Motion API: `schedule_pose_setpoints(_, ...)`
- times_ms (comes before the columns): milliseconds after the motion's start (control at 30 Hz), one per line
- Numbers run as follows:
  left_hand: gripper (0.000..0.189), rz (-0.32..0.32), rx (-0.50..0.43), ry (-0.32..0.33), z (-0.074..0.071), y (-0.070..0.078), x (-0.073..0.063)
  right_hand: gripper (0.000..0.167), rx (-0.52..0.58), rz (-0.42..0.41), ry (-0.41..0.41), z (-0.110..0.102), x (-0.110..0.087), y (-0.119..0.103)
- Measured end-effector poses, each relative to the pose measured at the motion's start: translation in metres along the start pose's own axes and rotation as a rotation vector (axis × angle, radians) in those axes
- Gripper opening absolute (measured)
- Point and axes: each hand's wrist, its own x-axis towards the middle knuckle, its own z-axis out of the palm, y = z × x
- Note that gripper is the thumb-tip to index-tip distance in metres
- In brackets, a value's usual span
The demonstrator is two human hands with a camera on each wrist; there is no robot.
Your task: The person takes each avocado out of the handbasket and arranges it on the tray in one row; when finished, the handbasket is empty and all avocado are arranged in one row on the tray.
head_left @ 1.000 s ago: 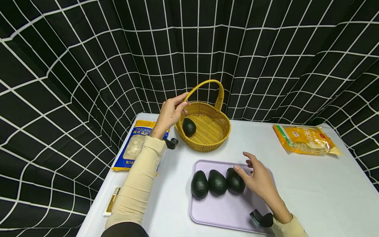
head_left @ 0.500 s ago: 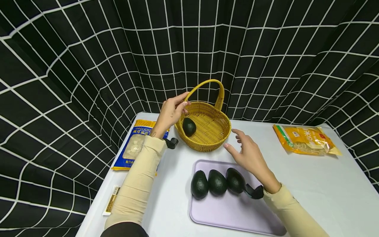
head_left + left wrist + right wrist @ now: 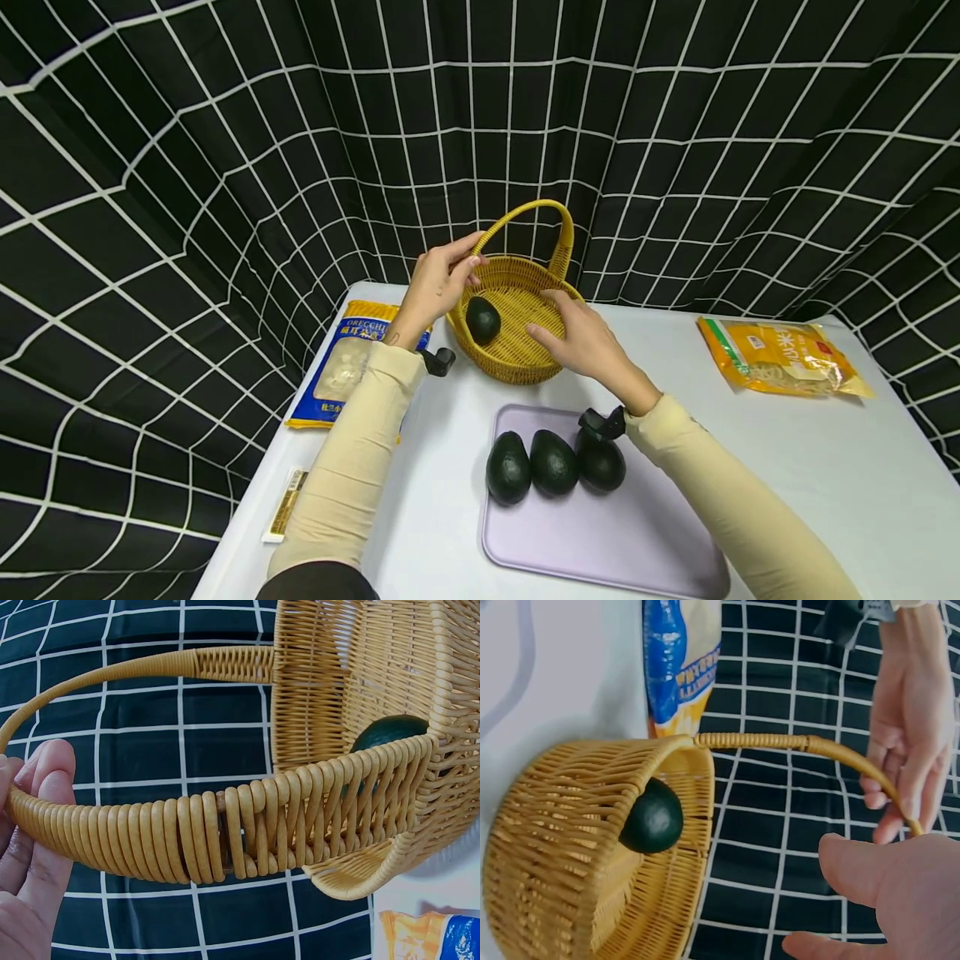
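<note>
My left hand (image 3: 438,285) grips one side of the arched handle of a yellow wicker basket (image 3: 517,367); the left wrist view shows its fingers around the wrapped handle (image 3: 127,832). One dark green avocado (image 3: 483,321) lies inside the basket, against its left wall. Over the basket's right rim reaches my right hand (image 3: 588,340), thumb and fingers spread, holding nothing. In the right wrist view, that same avocado (image 3: 656,817) shows past the basket wall. Three more avocados (image 3: 553,463) sit in a row on a lilac tray (image 3: 600,546); a black wrist mount partly covers the rightmost avocado (image 3: 603,467).
Left of the basket lies a blue and yellow pasta bag (image 3: 341,367), partly behind my left arm. A small gold and white packet (image 3: 287,504) is near the table's left edge. An orange food bag (image 3: 783,357) lies at the right. Black gridded curtain (image 3: 660,125) stands behind.
From above the tray's rightmost avocado, my right hand has moved forward and left to the basket, with nothing in it. My left hand keeps its grip on the handle.
</note>
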Motion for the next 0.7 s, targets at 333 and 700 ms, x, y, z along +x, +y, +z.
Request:
schedule_pose_setpoints(333, 0.042, 0.004, 0.009, -0.004, -0.001, 0.003, 0.0, 0.064, -0.013, 0.05, -0.09, 0.013, 0.038, -0.012)
schedule_pose_setpoints(700, 0.042, 0.008, 0.018, -0.01, -0.002, 0.001, -0.001, 0.065, -0.02, 0.094, -0.117, 0.026, 0.059, -0.011)
